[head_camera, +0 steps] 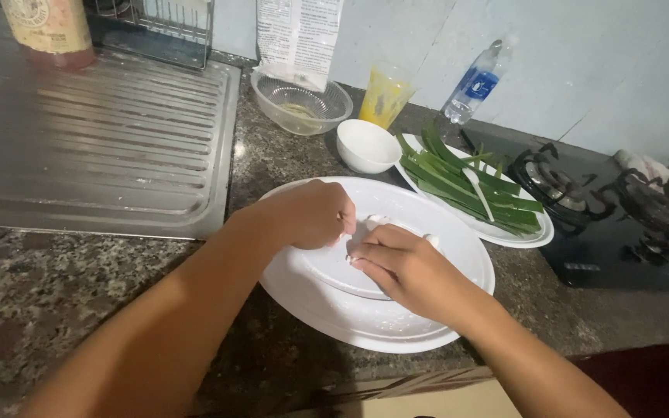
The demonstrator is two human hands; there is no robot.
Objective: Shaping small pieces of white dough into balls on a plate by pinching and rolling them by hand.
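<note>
Pinching white dough lump (375,223) w/ both hands, left (311,214) & right (408,271) grip closed on it, over white plate (334,310)

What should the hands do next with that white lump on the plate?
Probably keep pinching and shaping it: both the left hand and right hand already grip the small white lump over the white plate.

Speckled granite counter (56,294): white plate (365,325), leaf plate (532,236), white bowl (367,145), glass bowl (301,103), water bottle (475,83).

Large plate (365,325) before small bowl (367,145); leaf plate (540,232) right, drainboard (102,147) left.
</note>
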